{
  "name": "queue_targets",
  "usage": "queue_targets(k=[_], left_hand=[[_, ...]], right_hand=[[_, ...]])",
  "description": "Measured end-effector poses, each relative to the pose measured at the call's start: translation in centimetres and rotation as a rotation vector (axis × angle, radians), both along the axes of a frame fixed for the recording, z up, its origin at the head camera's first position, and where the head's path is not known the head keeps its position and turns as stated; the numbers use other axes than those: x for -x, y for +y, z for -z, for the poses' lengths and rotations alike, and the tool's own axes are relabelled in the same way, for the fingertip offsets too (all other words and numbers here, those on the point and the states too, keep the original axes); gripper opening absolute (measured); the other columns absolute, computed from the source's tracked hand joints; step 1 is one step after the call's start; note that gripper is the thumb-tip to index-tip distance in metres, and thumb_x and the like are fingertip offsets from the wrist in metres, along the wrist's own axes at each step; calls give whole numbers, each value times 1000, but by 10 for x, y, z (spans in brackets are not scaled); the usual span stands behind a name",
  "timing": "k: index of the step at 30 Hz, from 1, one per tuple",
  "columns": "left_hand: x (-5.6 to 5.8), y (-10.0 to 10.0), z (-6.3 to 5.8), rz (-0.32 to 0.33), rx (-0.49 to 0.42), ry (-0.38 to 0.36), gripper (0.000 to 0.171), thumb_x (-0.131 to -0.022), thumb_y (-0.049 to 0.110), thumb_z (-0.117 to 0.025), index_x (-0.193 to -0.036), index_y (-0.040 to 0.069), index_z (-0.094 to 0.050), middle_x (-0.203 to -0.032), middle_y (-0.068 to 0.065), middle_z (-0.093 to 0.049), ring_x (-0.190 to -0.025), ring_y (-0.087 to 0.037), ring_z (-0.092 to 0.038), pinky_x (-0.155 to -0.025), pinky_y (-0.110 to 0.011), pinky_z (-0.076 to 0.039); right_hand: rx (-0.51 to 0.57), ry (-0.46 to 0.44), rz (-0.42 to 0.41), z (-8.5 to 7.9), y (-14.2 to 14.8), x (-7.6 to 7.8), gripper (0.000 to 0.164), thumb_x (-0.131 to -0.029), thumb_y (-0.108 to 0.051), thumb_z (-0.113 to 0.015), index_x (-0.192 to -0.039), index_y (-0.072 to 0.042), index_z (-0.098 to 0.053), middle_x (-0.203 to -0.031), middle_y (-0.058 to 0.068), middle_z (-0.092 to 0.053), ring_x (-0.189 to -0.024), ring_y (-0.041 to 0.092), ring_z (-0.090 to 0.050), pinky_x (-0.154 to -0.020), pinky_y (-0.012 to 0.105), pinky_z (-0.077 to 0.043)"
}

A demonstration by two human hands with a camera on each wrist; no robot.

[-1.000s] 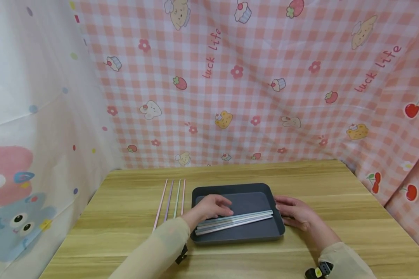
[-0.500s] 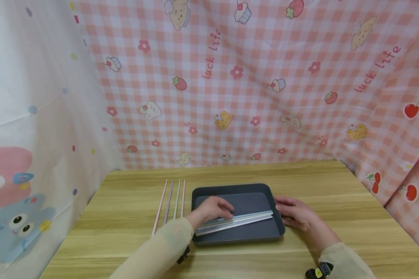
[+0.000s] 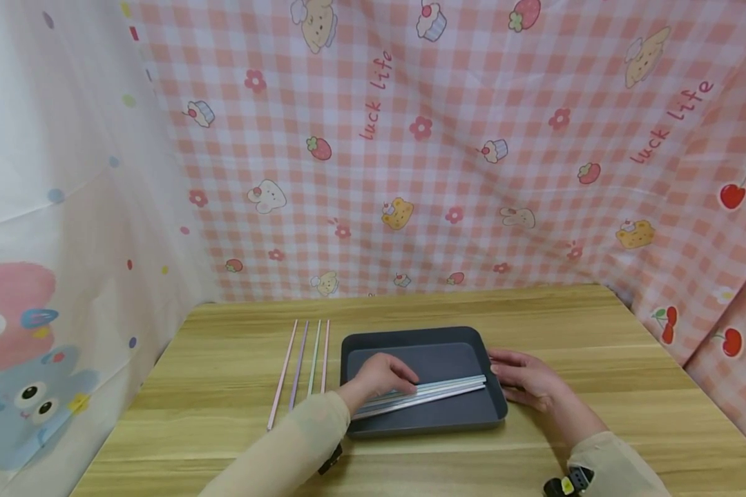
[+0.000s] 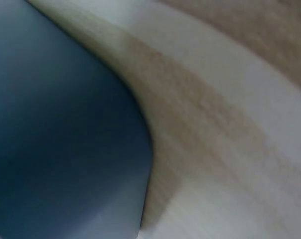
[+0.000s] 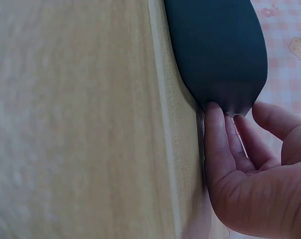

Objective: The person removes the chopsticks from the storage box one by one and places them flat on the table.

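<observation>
A dark grey rectangular tray (image 3: 435, 418) sits on the wooden table, with several long thin silvery-pale sticks (image 3: 447, 391) lying slantwise across its inside. My left hand (image 3: 382, 376) is over the tray's left half, palm down. Its fingertips are bent down at the sticks; whether they pinch one is hidden. At the tray's right end, my right hand (image 3: 525, 378) holds the wall; the right wrist view shows thumb and fingers around the tray's corner (image 5: 225, 64). Left of the tray, thin pastel sticks (image 3: 300, 366) in pink, purple and green lie side by side, lower ends partly behind my left sleeve.
The wooden table (image 3: 597, 345) reaches back to a pink checked curtain (image 3: 472, 186). A white printed curtain (image 3: 93, 228) hangs at the left. In the left wrist view, the tray's outer wall (image 4: 66, 129) fills the left side.
My left hand has shifted slightly right and down, its fingertips now lower against the sticks in the tray. My right hand, the tray and the sticks have stayed in place.
</observation>
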State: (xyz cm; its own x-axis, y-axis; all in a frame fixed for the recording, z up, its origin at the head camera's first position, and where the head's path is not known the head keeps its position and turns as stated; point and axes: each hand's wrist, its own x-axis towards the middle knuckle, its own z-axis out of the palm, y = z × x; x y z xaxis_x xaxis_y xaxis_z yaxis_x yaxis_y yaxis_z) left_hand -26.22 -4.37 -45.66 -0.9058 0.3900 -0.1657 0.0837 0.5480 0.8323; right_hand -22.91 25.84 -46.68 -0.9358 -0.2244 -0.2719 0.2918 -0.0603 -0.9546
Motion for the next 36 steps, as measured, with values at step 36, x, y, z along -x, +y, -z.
queue_targets(k=[36], left_hand=[[-3,4,1,-79,9,49,7,-78,2,-83,-78,6,-77,-76,1,-68,-73,-11,-58,-68,-30,-51]], right_hand=[[-20,-8,23,0,-2,-1,56,-96,-10,-65,-146,5,-43,-115,4,-68,-96,10,-65,-79,32,-56]])
